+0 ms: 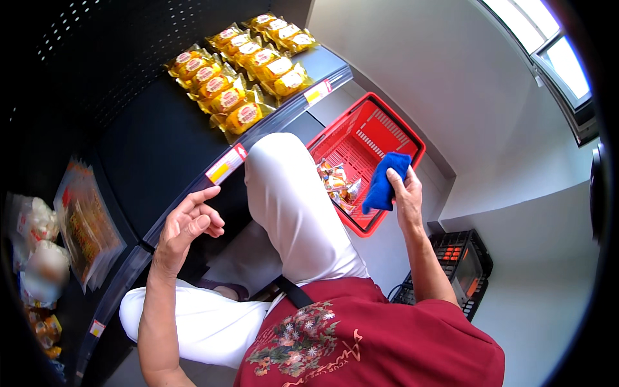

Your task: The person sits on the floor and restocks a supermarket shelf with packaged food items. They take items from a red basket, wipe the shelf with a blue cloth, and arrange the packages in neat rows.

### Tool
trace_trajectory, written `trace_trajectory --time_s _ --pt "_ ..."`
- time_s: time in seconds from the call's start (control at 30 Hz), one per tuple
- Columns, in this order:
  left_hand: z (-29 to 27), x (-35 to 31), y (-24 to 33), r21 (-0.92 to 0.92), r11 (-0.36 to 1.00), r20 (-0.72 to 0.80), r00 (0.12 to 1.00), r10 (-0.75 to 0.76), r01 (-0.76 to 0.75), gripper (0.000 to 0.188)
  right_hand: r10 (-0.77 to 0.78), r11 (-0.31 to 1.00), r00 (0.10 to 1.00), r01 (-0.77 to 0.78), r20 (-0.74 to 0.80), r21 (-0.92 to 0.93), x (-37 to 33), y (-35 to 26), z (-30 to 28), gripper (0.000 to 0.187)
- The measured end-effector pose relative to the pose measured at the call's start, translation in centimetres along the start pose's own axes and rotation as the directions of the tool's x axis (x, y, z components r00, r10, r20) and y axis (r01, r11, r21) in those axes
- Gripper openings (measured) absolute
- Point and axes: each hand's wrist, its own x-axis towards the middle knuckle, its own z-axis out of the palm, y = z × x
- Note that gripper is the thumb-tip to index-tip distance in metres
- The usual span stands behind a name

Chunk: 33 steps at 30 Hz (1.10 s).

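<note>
A folded blue cloth (pixel 385 182) is gripped in my right hand (pixel 406 193), thumb on top, over the near right side of a red plastic basket (pixel 371 231). Inside that basket lie several small wrapped snack packs (pixel 338 183). My left hand (pixel 187 232) hovers at the front edge of the dark shelf (pixel 148 155), fingers loosely bent and apart, holding nothing. Further back on the shelf, yellow packaged cakes (pixel 229 98) stand in rows, out of reach of both hands.
Flat clear packages (pixel 84 226) and white bagged goods (pixel 44 258) sit on the shelf at the left. Price tags line the shelf's edge rail (pixel 225 166). A black crate (pixel 477 258) stands on the floor by the wall at right. My bent knee (pixel 284 174) is between shelf and basket.
</note>
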Motion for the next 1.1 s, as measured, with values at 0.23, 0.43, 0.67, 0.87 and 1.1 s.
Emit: trace_trajectory --time_s 0.23,0.43,0.67,0.87,1.1 --pt "-0.3 1.1 -0.9 0.065 0.994 -0.058 0.995 -0.083 0.087 0.063 0.311 0.932 0.925 -0.342 -0.216 -0.121 -5.2 13.8 -5.9 0.041" --pt "-0.5 1.9 -2.1 0.119 0.982 -0.097 0.986 -0.133 0.144 0.06 0.593 0.786 0.764 -0.618 -0.255 -0.021 -7.2 17.2 -7.8 0.039" --pt "-0.6 2.6 -3.1 0.162 0.981 -0.131 0.987 -0.09 0.11 0.055 0.157 0.956 0.973 -0.193 -0.168 -0.22 -2.1 12.6 -5.0 0.015" --pt "-0.2 3.4 -2.7 0.168 0.981 -0.11 0.991 -0.078 0.096 0.058 0.22 0.844 0.95 -0.071 0.221 -0.532 3.2 16.5 0.7 0.018" --pt "0.2 4.1 -2.7 0.164 0.976 -0.089 0.988 -0.129 0.142 0.059 0.28 0.536 0.918 0.094 0.282 -0.839 4.8 23.1 5.7 0.046"
